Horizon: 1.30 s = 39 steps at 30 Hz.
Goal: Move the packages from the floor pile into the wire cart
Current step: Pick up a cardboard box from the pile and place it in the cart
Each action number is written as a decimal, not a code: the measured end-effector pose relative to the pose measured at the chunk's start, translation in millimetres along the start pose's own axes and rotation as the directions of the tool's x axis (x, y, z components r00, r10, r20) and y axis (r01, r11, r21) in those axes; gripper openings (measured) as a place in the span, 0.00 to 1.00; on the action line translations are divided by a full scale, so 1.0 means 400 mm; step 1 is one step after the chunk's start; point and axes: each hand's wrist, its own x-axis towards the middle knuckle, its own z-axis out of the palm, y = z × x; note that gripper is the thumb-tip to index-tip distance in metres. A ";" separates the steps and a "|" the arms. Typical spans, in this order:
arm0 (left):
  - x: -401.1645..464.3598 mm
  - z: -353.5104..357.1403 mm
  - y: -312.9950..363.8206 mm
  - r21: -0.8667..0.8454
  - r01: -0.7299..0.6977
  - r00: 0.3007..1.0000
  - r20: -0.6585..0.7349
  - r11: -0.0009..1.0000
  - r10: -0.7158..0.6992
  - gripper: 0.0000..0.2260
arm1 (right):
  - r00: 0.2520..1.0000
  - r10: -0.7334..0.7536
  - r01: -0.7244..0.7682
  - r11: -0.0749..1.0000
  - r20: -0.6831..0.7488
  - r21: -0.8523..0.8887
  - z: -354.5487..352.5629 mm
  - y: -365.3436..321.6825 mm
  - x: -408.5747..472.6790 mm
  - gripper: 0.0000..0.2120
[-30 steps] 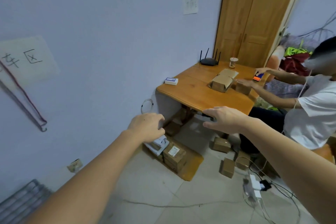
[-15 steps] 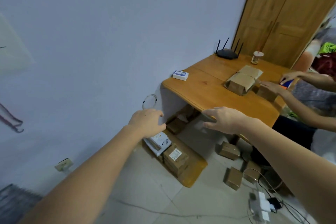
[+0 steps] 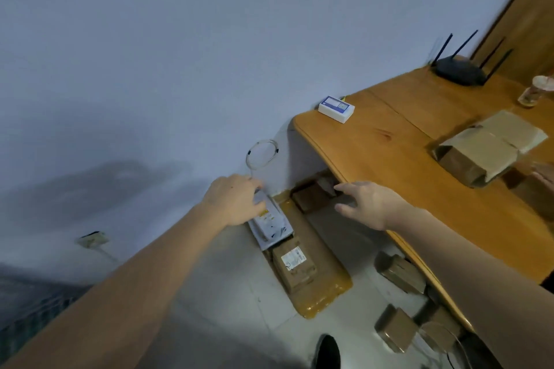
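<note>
The floor pile lies by the wall under the table. A white mailer sits on top, above a labelled brown box and a long flat tape-wrapped parcel. My left hand is on the mailer's upper end, fingers curled over it. My right hand hovers open with spread fingers just in front of dark brown boxes under the table edge. More small boxes lie on the floor to the right. The wire cart shows blurred at the lower left.
A wooden table overhangs the pile and carries a router, a white box, a cup and a cardboard packet. Another person's hand is at the right edge. A cable loop hangs on the wall.
The view has swung left and closer to the pile. My left hand has dropped onto the white mailer, and my right hand has reached further toward the boxes under the table.
</note>
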 end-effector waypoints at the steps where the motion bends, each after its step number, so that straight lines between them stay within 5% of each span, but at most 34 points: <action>1: 0.039 0.030 0.005 -0.008 0.025 1.000 0.006 1.000 -0.025 0.20 | 1.000 -0.019 0.020 1.000 0.019 -0.005 0.023 0.029 0.055 0.30; 8: 0.290 0.400 0.002 -0.025 0.118 0.977 0.183 0.993 -0.112 0.20 | 0.972 -0.068 0.053 0.996 0.223 0.073 0.306 0.154 0.415 0.30; 15: 0.492 0.967 -0.053 -0.105 0.257 0.871 0.456 0.961 -0.183 0.25 | 0.903 0.000 -0.094 0.976 0.429 0.198 0.843 0.223 0.731 0.24; 20: 0.570 1.326 -0.057 -0.117 0.300 0.831 0.520 0.947 -0.199 0.27 | 0.869 0.069 -0.222 0.939 0.490 0.262 1.198 0.296 0.865 0.27; 23: 0.599 1.533 -0.031 -0.253 0.519 0.733 0.624 0.817 -0.272 0.34 | 0.837 0.165 -0.395 0.843 0.523 0.365 1.380 0.332 0.922 0.36; 26: 0.609 1.685 0.017 -0.456 0.689 0.687 0.659 0.563 -0.307 0.41 | 0.832 0.213 -0.470 0.760 0.512 0.449 1.515 0.350 0.964 0.49; 29: 0.626 1.765 0.067 -0.601 0.791 0.610 0.758 0.119 -0.229 0.31 | 0.803 0.199 -0.540 0.639 0.561 0.548 1.584 0.338 0.973 0.35; 30: 0.629 1.774 0.075 -0.625 0.780 0.617 0.756 0.041 -0.216 0.27 | 0.800 0.205 -0.558 0.599 0.565 0.574 1.593 0.332 0.972 0.30; 36: 0.563 1.641 0.064 -0.674 0.738 0.638 0.692 0.014 -0.338 0.27 | 0.811 0.274 -0.584 0.349 0.516 0.733 1.473 0.300 0.889 0.19; 39: 0.507 1.475 0.047 -0.714 0.699 0.640 0.652 -0.043 -0.407 0.31 | 0.807 0.245 -0.586 0.218 0.538 0.780 1.317 0.244 0.819 0.29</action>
